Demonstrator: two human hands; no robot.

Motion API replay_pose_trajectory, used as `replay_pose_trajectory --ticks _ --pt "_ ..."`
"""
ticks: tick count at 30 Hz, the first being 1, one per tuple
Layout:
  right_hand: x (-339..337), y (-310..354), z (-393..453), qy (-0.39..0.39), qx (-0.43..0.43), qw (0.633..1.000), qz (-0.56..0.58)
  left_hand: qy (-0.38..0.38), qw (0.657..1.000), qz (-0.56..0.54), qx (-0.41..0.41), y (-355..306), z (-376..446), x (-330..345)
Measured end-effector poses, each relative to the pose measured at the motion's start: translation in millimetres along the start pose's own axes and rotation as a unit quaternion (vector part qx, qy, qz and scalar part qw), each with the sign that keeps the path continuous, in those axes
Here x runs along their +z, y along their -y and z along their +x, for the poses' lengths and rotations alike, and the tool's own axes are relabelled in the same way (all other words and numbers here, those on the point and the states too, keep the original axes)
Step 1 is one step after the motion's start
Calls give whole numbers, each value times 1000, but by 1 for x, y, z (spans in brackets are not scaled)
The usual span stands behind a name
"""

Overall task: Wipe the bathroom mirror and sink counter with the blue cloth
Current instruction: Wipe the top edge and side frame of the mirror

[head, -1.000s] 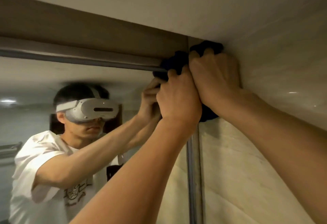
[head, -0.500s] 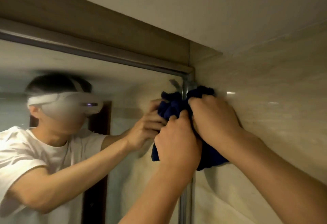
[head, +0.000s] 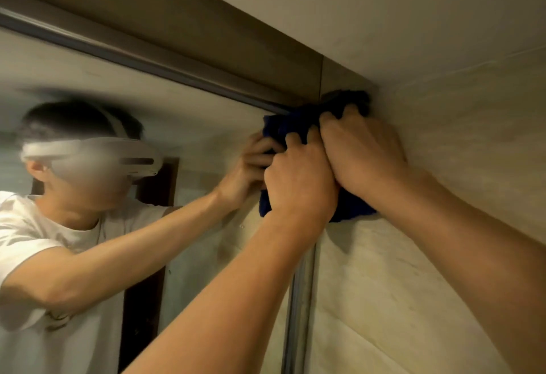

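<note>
Mirror [head: 206,166] corner at one o'clock: both hands, left hand [head: 298,178] and right hand [head: 363,149], grip the blue cloth [head: 283,128], back up from half a second ago. Top edge seems nearly wiped; counter remains.

I have one view only, from the wide-angle camera worn on the person's head. It faces forward and tilts upward, toward the top right corner of the mirror [head: 183,125], where its frame meets the tiled wall [head: 428,270] and the ceiling [head: 384,4]. It sits close: both forearms stretch from the lower edge up to mid-frame. The mirror fills the left half and reflects the wearer and the headset [head: 97,155], blurred. With no second view, nothing is shared.
</note>
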State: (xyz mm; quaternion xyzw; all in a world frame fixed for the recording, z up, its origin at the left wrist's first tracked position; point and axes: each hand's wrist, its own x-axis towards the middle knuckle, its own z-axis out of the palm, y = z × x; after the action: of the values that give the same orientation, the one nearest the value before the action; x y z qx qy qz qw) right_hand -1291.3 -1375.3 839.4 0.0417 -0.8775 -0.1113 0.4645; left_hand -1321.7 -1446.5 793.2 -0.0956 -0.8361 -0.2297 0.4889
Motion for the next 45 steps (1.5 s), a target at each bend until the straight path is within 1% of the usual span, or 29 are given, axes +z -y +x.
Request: replay_pose_trajectory --ticks 1,3,7,10,12,15,18,21,23,25,28,29,30,32,34,38,42,45 --pt "-2 -1 5 10 -9 1000 -11 -2 1000 12 9 1 0 2" --pt "-1 -1 12 6 -10 1000 -25 -12 1000 12 24 5 1 4" --pt "13 6 6 -46 14 999 -14 -19 999 -9 32 10 2 3" --pt "18 9 -4 -43 28 999 -9 -11 999 -22 41 14 -7 6" --pt "20 11 -12 -38 26 999 -10 -4 999 -38 32 16 -17 10" --pt "28 18 -33 -8 9 1000 -25 13 998 -49 23 22 -38 18" --pt "38 24 -54 39 -9 999 -17 36 997 -57 23 33 -67 26" --pt "40 22 -66 84 -31 996 -1 57 994 -97 9 40 -88 26" --pt "33 17 -63 93 -50 994 1 56 991 -120 -10 37 -89 22" --pt "21 9 -51 68 -58 996 -10 38 990 -138 -21 27 -80 15" --pt "2 -4 -26 -34 -48 998 -1 -15 985 -168 -25 10 -51 5" --pt "1 -7 -18 -65 -44 997 3 -21 984 -174 -32 6 -40 3" --pt "1 -8 -11 -78 -46 996 6 -19 983 -175 -43 3 -30 1" --pt "9 -5 -3 -67 -56 996 15 -10 987 -150 -51 2 -22 6" --pt "22 -4 -1 -66 -64 995 25 -9 993 -114 -35 6 -25 13" --pt "33 -1 -4 -90 -75 993 11 -24 993 -115 -9 16 -31 21" --pt "58 14 -33 -109 -4 994 8 -12 992 -125 -21 28 -60 34" --pt "78 34 -69 -50 44 997 27 6 992 -123 5 45 -96 48"
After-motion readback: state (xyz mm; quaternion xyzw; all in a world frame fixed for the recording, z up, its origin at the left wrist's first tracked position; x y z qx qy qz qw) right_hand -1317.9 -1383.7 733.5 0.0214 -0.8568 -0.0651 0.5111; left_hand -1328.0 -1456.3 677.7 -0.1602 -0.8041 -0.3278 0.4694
